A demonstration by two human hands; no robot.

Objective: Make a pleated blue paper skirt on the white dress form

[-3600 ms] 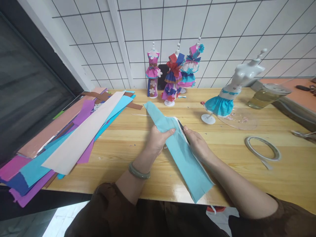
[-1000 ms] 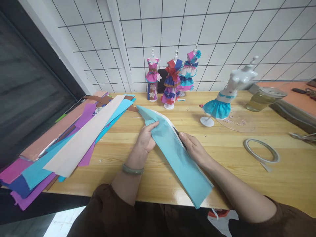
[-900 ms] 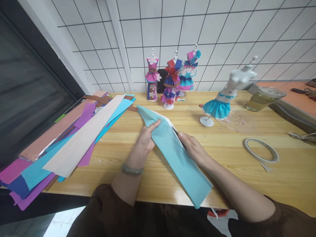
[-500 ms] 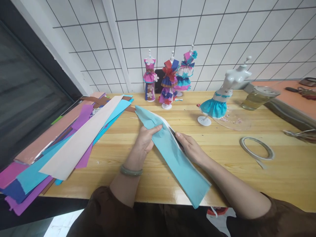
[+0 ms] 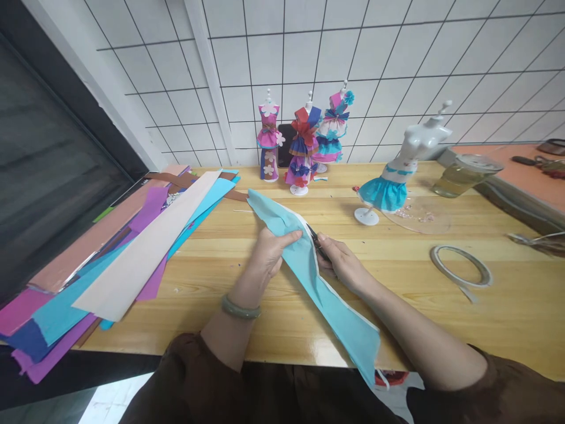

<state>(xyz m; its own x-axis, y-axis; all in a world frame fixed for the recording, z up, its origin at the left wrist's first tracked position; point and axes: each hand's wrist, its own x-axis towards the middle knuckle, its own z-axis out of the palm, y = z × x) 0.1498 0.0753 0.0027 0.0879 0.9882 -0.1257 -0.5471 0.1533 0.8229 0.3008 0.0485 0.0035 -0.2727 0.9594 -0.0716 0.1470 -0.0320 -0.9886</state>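
My left hand (image 5: 274,250) grips a long light-blue strip of crepe paper or cloth (image 5: 304,268), its thumb pressed on top. A white edge runs along the strip's right side. My right hand (image 5: 342,259) is closed around dark-bladed scissors (image 5: 314,235), whose blades meet that white edge just right of my left thumb. The handles are mostly hidden by my fingers. The strip's lower end hangs past the table's front edge, and its upper tip lies near a brown strip (image 5: 236,195).
Coloured sheets (image 5: 145,253) are piled at the left. Several small dressed mannequins (image 5: 302,147) stand by the wall. A white mannequin in a blue skirt (image 5: 383,191) is at right, near a tape roll (image 5: 461,268) and a cup of yellowish liquid (image 5: 461,179).
Both hands have shifted slightly right with the blue strip. The strip now bends more, and its lower end has dropped further over the table edge.
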